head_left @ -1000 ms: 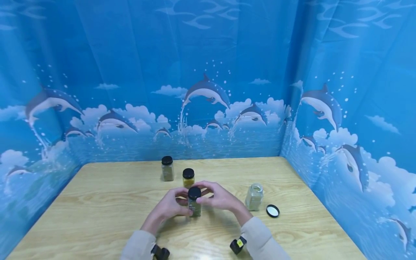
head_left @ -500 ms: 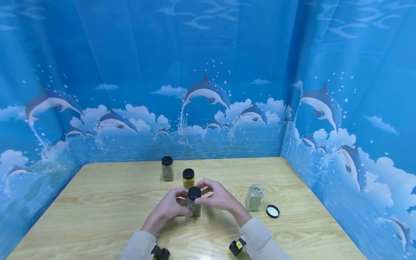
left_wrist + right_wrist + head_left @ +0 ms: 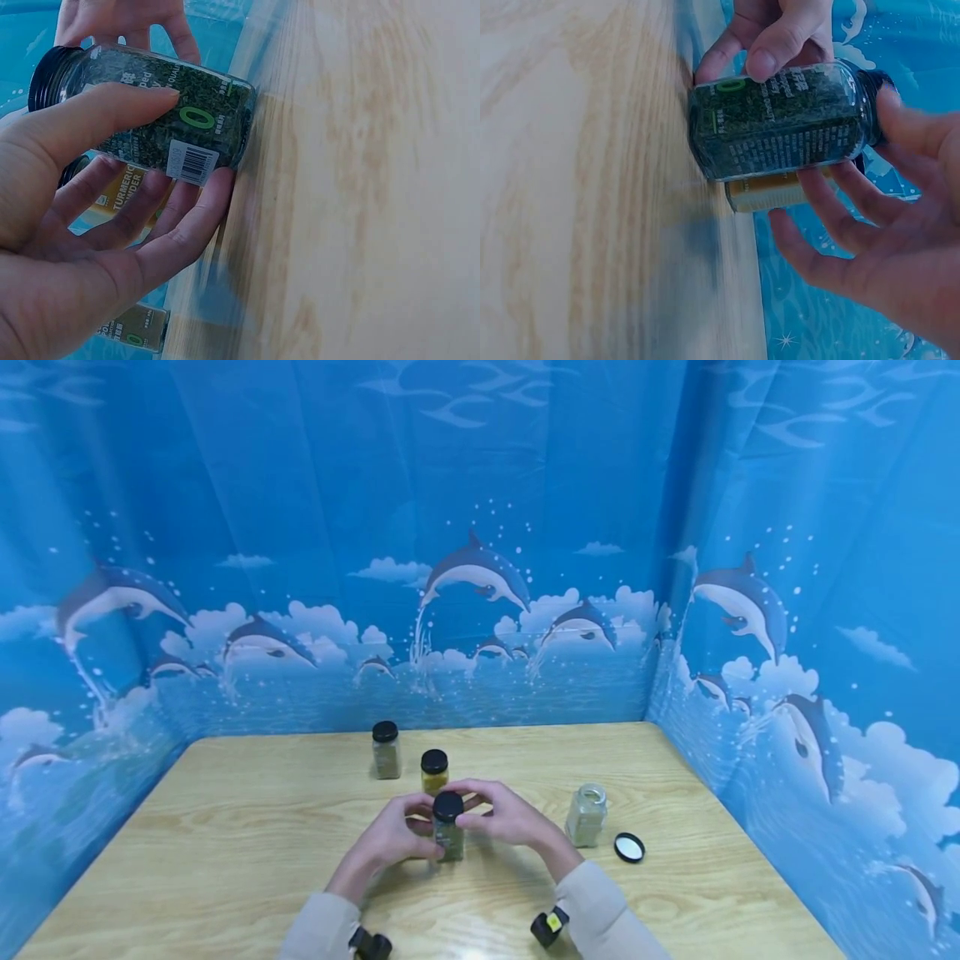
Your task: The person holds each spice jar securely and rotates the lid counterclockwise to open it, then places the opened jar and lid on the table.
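Observation:
A glass jar of dried green herbs (image 3: 450,843) with a black lid (image 3: 448,806) stands upright on the wooden table. My left hand (image 3: 393,835) grips its body; in the left wrist view the thumb lies across the label and the fingers pass round the far side. My right hand (image 3: 504,814) is at the top of the same jar. Its thumb presses the lid's side, seen in the right wrist view, with the index finger behind the lid. Just behind stands a turmeric powder jar (image 3: 435,779) with a black lid, partly hidden by the hands.
Farther back on the left is another black-lidded spice jar (image 3: 387,758). On the right stands a lidless glass jar (image 3: 587,820), with a loose black lid (image 3: 629,847) lying white side up next to it. A blue dolphin curtain (image 3: 480,685) borders the table (image 3: 225,827).
The fingers of my right hand shift slightly around the lid, moving up and then back down. My left hand and the jars stay in place.

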The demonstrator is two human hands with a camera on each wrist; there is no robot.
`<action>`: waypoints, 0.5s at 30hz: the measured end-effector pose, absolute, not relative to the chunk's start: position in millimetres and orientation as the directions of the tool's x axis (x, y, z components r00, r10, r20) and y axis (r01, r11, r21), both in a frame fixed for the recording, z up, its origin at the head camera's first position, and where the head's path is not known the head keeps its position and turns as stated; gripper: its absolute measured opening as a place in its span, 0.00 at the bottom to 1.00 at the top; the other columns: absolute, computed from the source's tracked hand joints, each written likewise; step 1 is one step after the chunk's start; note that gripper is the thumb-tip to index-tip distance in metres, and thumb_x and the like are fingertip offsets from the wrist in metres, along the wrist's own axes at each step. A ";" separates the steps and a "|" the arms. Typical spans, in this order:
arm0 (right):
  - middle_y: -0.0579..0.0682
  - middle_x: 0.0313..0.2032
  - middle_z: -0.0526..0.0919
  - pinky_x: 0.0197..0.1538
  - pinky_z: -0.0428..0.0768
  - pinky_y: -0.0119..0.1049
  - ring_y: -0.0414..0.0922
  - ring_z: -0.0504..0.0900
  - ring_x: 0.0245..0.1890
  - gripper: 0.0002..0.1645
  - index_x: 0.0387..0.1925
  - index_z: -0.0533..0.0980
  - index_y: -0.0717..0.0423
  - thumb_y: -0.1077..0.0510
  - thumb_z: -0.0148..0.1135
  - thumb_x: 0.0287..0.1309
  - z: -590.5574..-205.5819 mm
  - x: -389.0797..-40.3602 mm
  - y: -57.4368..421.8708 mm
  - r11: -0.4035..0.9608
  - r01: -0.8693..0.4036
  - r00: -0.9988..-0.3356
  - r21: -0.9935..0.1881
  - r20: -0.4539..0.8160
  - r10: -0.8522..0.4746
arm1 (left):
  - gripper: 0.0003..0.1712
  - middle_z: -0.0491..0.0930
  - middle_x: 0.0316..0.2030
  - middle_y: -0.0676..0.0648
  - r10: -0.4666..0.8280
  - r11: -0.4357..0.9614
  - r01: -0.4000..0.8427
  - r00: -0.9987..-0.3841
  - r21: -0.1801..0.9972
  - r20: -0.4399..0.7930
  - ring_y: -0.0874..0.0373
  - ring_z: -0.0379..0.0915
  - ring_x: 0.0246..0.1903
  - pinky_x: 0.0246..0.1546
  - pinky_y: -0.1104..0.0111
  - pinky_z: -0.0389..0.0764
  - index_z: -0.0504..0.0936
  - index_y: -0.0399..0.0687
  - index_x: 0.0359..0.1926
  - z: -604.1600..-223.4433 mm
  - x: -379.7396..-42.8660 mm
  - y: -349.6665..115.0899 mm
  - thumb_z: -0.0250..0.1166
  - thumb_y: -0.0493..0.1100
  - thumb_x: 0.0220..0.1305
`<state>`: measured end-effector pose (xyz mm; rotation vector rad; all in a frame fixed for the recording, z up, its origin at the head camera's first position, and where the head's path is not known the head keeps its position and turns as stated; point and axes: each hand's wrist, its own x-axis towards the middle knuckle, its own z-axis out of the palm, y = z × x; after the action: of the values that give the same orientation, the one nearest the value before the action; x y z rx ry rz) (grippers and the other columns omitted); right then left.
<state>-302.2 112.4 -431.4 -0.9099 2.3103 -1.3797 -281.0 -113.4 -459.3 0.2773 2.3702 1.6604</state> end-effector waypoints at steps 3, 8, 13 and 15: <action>0.58 0.66 0.76 0.61 0.86 0.45 0.56 0.79 0.62 0.33 0.73 0.67 0.52 0.56 0.64 0.70 -432.2 -302.5 112.2 0.329 -0.337 -0.762 -0.882 0.051 -0.645 | 0.37 0.83 0.54 0.42 0.280 0.350 0.025 -0.957 0.936 -0.079 0.48 0.83 0.52 0.55 0.52 0.87 0.82 0.44 0.55 -459.4 -281.3 -113.6 0.81 0.27 0.39; 0.58 0.59 0.81 0.55 0.88 0.40 0.51 0.82 0.56 0.31 0.65 0.73 0.55 0.54 0.71 0.63 -435.0 -301.7 107.3 0.338 -0.306 -0.823 -0.890 0.069 -0.563 | 0.36 0.83 0.53 0.44 0.258 0.370 0.033 -0.964 0.928 -0.069 0.49 0.83 0.51 0.56 0.51 0.86 0.82 0.45 0.55 -461.1 -282.1 -113.4 0.81 0.28 0.40; 0.55 0.53 0.83 0.51 0.88 0.39 0.48 0.84 0.50 0.26 0.57 0.78 0.53 0.53 0.75 0.58 -435.5 -297.9 103.6 0.350 -0.275 -0.864 -0.896 0.070 -0.498 | 0.36 0.83 0.52 0.44 0.257 0.370 0.039 -0.964 0.928 -0.062 0.50 0.84 0.50 0.55 0.52 0.86 0.82 0.44 0.55 -461.1 -282.2 -113.3 0.81 0.29 0.40; 0.54 0.52 0.84 0.50 0.88 0.38 0.47 0.84 0.49 0.26 0.56 0.78 0.53 0.52 0.75 0.58 -435.6 -297.3 103.1 0.354 -0.273 -0.869 -0.894 0.071 -0.490 | 0.36 0.84 0.52 0.44 0.257 0.369 0.038 -0.964 0.929 -0.063 0.50 0.84 0.50 0.55 0.53 0.87 0.82 0.44 0.55 -461.0 -282.4 -113.3 0.81 0.29 0.40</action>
<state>-297.3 103.1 -435.6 -0.6891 2.4064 -1.5269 -282.4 -113.3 -461.0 0.2658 2.4292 1.6406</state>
